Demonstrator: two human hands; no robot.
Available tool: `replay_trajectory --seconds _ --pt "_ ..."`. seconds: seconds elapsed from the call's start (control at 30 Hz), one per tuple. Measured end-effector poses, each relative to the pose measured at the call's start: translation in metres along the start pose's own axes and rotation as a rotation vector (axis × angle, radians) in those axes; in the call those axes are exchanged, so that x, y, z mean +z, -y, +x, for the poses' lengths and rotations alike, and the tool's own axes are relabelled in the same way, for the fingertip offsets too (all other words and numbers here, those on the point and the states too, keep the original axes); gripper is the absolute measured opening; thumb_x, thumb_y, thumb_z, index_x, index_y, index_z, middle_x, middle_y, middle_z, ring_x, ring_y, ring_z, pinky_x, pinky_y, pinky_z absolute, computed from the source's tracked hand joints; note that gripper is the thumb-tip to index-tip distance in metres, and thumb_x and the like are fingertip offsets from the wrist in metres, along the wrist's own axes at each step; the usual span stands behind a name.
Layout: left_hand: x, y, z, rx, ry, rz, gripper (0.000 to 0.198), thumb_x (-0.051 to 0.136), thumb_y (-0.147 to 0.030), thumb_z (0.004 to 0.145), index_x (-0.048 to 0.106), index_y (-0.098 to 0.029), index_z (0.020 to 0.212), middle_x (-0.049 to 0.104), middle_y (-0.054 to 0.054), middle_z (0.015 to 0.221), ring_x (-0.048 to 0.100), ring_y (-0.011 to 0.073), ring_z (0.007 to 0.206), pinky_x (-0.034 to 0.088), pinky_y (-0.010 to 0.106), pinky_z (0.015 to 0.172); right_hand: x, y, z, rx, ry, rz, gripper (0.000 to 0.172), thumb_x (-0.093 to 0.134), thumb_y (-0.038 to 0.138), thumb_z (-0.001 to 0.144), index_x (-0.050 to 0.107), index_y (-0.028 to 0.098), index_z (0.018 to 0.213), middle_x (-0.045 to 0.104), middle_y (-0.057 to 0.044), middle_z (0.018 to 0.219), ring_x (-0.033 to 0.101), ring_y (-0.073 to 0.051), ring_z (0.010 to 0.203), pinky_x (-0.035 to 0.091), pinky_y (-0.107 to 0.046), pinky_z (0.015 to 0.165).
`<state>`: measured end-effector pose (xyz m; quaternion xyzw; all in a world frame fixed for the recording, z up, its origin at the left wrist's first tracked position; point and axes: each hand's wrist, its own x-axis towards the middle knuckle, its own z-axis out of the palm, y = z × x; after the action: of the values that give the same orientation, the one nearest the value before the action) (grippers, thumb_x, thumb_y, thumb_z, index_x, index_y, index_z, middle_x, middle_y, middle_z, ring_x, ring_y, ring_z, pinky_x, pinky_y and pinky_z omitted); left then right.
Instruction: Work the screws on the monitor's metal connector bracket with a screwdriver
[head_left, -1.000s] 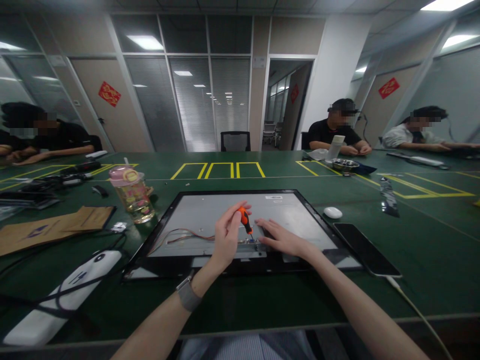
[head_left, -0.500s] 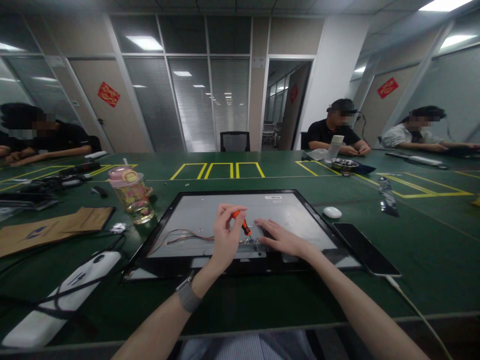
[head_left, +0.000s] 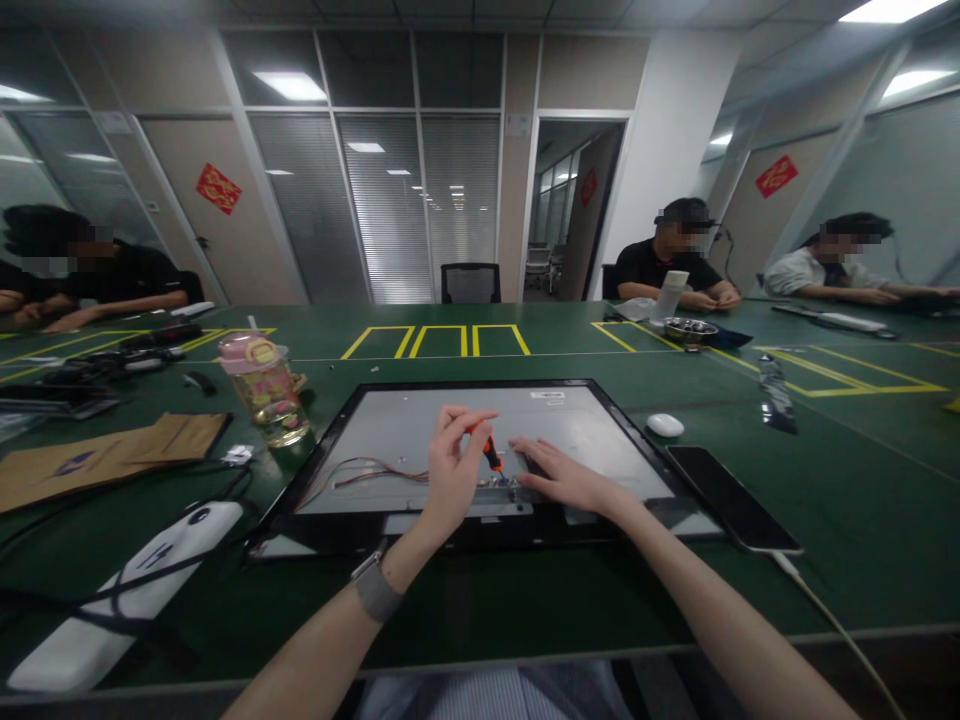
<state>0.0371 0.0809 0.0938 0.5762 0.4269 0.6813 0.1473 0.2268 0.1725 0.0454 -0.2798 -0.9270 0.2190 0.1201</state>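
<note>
My left hand (head_left: 454, 462) is closed on the handle of an orange and black screwdriver (head_left: 492, 456). The tool leans, with its tip down at small metal parts near the front edge of a flat display panel (head_left: 592, 436). This panel has a grey metal back and a black frame, and it lies flat on the table. My right hand (head_left: 564, 476) rests on the panel just right of the screwdriver tip, fingers stretched out. What lies under its fingers is partly hidden. Thin cables (head_left: 375, 470) run across the panel left of my left hand.
Left of the panel stand a pink-lidded bottle (head_left: 264, 390), a brown paper envelope (head_left: 112, 455) and a white device wrapped in black cable (head_left: 142, 590). On the right lie a white case (head_left: 665, 425) and a phone (head_left: 731, 498) on a charging cord. Several people sit across the green table (head_left: 862, 520).
The fingers of my left hand have shifted very slightly around the screwdriver handle. The panel and my right hand stay where they were.
</note>
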Motion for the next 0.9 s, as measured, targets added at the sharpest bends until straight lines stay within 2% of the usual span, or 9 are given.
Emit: replay_trajectory --seconds 0.13,0.23,0.33,0.47,0.6,0.7,0.8,0.9 --pt "0.000 -0.004 0.000 -0.055 0.003 -0.093 0.025 0.047 -0.030 0.092 0.064 -0.019 0.107 0.059 0.004 0.089 0.058 0.0136 0.081 0.047 0.026 0.075 0.000 -0.001 0.000 -0.003 -0.018 0.001 0.060 0.040 0.054 0.095 0.037 0.017 0.142 0.039 -0.012 0.147 0.033 -0.028 0.136 0.016 -0.048 0.115" --pt "0.000 -0.002 0.000 -0.061 0.026 -0.144 0.027 0.042 -0.029 0.094 0.065 -0.017 0.100 0.064 0.006 0.090 0.061 0.0158 0.087 0.047 0.029 0.082 -0.001 0.001 0.000 0.005 -0.017 -0.005 0.060 0.040 0.054 0.095 0.038 0.016 0.141 0.040 -0.013 0.146 0.033 -0.028 0.136 0.018 -0.048 0.115" --pt "0.000 0.000 0.000 -0.017 0.023 -0.094 0.022 0.050 -0.030 0.091 0.069 -0.018 0.092 0.059 0.006 0.093 0.058 0.0154 0.087 0.046 0.028 0.081 -0.002 0.002 0.000 0.004 -0.005 -0.007 0.060 0.039 0.053 0.095 0.037 0.015 0.141 0.039 -0.013 0.147 0.033 -0.027 0.136 0.017 -0.047 0.115" --pt "0.001 -0.001 0.000 0.013 -0.011 -0.039 0.016 0.059 -0.030 0.085 0.070 -0.019 0.088 0.053 0.004 0.087 0.055 0.0131 0.077 0.047 0.026 0.074 -0.004 0.006 -0.001 0.004 -0.003 0.009 0.058 0.040 0.052 0.095 0.036 0.017 0.142 0.039 -0.012 0.147 0.033 -0.027 0.136 0.015 -0.047 0.116" --pt "0.000 -0.003 0.000 -0.054 0.009 -0.092 0.025 0.045 -0.029 0.092 0.066 -0.018 0.102 0.061 0.005 0.089 0.058 0.0151 0.083 0.046 0.027 0.077 -0.006 0.009 -0.002 0.049 0.004 -0.003 0.061 0.040 0.053 0.094 0.037 0.015 0.141 0.037 -0.014 0.148 0.031 -0.030 0.137 0.018 -0.049 0.114" --pt "-0.002 -0.001 0.001 -0.069 0.029 -0.136 0.030 0.038 -0.028 0.095 0.066 -0.017 0.100 0.064 0.006 0.088 0.060 0.0162 0.087 0.045 0.028 0.081 -0.005 0.008 -0.001 0.067 0.012 -0.004 0.063 0.040 0.054 0.094 0.037 0.013 0.142 0.036 -0.014 0.148 0.029 -0.031 0.138 0.017 -0.050 0.115" --pt "-0.002 0.003 0.001 -0.025 0.006 -0.072 0.026 0.047 -0.031 0.091 0.070 -0.018 0.091 0.059 0.006 0.095 0.057 0.0168 0.091 0.045 0.028 0.083 -0.003 0.004 -0.001 0.032 0.010 -0.009 0.062 0.038 0.054 0.095 0.035 0.015 0.143 0.036 -0.012 0.148 0.029 -0.028 0.138 0.015 -0.048 0.116" --pt "0.000 0.003 0.000 -0.006 -0.047 -0.005 0.020 0.059 -0.034 0.085 0.072 -0.020 0.087 0.052 0.005 0.091 0.054 0.0160 0.086 0.046 0.028 0.079 -0.001 0.002 0.000 0.004 -0.004 0.000 0.059 0.039 0.053 0.095 0.035 0.019 0.143 0.038 -0.010 0.148 0.031 -0.027 0.137 0.015 -0.048 0.116"
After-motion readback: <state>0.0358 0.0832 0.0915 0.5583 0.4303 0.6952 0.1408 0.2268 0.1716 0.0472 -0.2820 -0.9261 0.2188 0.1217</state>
